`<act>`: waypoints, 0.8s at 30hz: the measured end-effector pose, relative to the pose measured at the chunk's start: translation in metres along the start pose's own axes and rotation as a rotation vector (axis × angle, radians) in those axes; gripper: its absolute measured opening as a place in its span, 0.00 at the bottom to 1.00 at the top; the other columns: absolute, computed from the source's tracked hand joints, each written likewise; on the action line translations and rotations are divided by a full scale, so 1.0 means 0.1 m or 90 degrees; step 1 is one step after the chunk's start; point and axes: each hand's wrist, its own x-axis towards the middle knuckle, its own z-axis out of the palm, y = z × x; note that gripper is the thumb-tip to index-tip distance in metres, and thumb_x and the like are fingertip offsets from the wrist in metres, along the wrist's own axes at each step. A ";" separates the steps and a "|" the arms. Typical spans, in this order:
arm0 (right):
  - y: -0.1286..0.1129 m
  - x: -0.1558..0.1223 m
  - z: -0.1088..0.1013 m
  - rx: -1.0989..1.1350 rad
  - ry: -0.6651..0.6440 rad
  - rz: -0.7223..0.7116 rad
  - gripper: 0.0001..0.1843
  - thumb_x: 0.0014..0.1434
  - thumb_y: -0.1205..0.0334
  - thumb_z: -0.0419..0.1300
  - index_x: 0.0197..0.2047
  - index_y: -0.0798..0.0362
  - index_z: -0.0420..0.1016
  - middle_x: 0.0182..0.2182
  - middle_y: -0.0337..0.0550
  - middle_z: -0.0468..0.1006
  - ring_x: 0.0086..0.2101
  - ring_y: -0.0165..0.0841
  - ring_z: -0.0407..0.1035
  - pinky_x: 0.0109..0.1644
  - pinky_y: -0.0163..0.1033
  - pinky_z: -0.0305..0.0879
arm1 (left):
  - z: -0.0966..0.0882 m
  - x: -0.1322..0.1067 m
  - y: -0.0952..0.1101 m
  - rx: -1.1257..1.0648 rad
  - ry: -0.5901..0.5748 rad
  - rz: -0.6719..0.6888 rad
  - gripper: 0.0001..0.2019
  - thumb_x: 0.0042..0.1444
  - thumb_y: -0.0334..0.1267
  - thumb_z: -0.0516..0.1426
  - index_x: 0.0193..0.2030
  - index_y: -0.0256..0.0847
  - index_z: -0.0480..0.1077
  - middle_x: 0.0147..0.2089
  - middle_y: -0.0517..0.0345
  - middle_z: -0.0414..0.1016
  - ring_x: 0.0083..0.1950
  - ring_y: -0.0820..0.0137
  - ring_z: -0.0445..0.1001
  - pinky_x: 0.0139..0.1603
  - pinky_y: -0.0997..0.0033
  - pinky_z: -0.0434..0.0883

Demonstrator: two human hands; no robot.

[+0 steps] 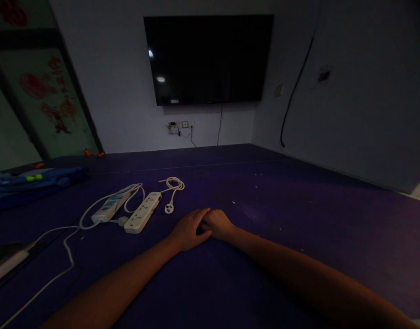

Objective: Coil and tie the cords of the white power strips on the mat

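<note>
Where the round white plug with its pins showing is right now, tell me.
In the head view, the plug lies on the purple surface left of centre, just right of the white power strip with visible sockets and beyond the left hand.

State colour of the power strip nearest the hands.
The power strip is white; head view shows it.

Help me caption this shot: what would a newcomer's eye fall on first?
Probably the big black TV on the far wall. Next, perhaps, the left hand and right hand, touching each other below the picture's middle. Then the white power strips to their left, pale against the purple surface.
</note>
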 end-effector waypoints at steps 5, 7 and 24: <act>0.00 0.00 0.00 -0.001 -0.002 -0.002 0.15 0.54 0.66 0.49 0.42 0.57 0.72 0.36 0.48 0.77 0.35 0.35 0.71 0.33 0.33 0.60 | 0.00 0.00 0.00 0.000 -0.002 0.001 0.29 0.51 0.44 0.54 0.60 0.41 0.52 0.57 0.48 0.63 0.57 0.63 0.61 0.57 0.59 0.60; -0.01 -0.01 -0.01 -0.002 -0.001 0.003 0.15 0.55 0.65 0.49 0.43 0.57 0.72 0.37 0.49 0.77 0.35 0.35 0.71 0.34 0.33 0.60 | 0.00 0.00 0.01 0.002 0.000 -0.001 0.30 0.51 0.43 0.54 0.60 0.41 0.52 0.57 0.49 0.63 0.57 0.63 0.61 0.57 0.59 0.60; -0.03 -0.03 0.01 0.005 0.099 0.088 0.15 0.59 0.59 0.47 0.35 0.52 0.73 0.33 0.44 0.78 0.33 0.33 0.72 0.31 0.32 0.57 | -0.12 -0.05 -0.07 0.188 0.197 -0.080 0.21 0.59 0.45 0.45 0.56 0.40 0.57 0.54 0.49 0.65 0.56 0.62 0.62 0.57 0.58 0.58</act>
